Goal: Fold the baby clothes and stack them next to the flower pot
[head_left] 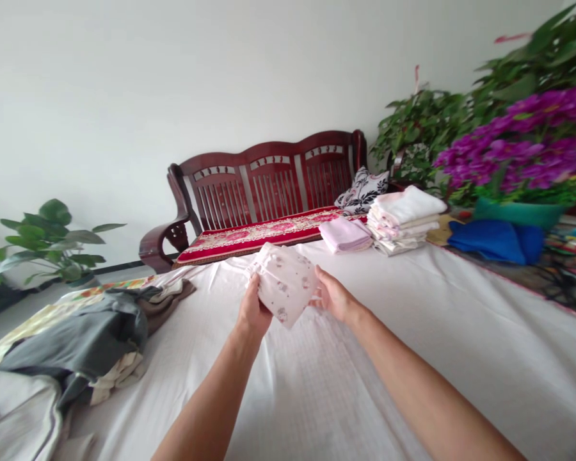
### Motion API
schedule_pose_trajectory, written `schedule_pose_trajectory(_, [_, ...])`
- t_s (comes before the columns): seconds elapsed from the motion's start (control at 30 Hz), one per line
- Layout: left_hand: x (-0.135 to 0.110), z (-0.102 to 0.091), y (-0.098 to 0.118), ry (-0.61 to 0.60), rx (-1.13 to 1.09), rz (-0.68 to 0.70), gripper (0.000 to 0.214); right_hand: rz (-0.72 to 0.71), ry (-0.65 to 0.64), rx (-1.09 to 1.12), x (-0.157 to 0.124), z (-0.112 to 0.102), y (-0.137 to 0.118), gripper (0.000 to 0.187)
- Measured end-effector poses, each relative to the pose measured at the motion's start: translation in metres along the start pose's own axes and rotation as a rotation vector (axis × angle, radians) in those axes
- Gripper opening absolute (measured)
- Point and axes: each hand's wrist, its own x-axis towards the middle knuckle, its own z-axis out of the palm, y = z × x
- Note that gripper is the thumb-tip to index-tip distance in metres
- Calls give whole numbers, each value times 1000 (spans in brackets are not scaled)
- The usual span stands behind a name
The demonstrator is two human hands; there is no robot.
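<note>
A folded white garment (288,285) with small printed figures and a gathered edge at its upper left is held up over the white-covered surface. My left hand (255,306) grips its lower left side, thumb on top and the other fingers underneath. At the right corner, my right hand (335,294) has its thumb against the cloth's edge, with curled fingers beside and partly behind it. Beyond my hands, a folded pale pink cloth (345,235) lies beside a stack of folded light-coloured cloths (403,221).
Loose grey and brown clothes (84,336) are heaped at the left. A white sheet (413,333) covers the surface. Behind it stands a dark red wooden bench (269,179) with a patterned cushion (365,191). Purple flowers (523,144) and a blue cloth (499,241) are at the right.
</note>
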Motion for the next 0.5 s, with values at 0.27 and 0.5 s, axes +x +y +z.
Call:
schedule_pose_trajectory(0.27, [10,-41,-20,120,47,-150,18,-136,224,-152,4,-2,11,37])
schedule_pose_trajectory(0.5, [21,-59,-16,211,583,219,43,-331,466,-768,13,-16,16,44])
